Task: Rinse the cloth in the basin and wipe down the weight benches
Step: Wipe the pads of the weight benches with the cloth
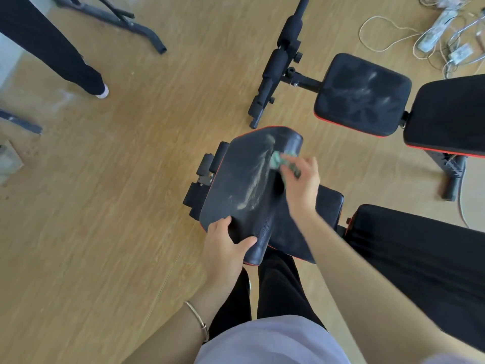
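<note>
A wooden floor (131,179) fills the view. At eleven o'clock a second person's dark-trousered leg (49,46) ends in a white shoe (103,91). At twelve o'clock, left of centre, lies a curved black metal frame (123,21). At one o'clock a tangle of white cables (388,30) surrounds a power strip (435,30).

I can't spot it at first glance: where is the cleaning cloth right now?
The green cloth is bunched under the right hand, pressed on the near bench's dusty seat pad, middle of the head view.
</note>
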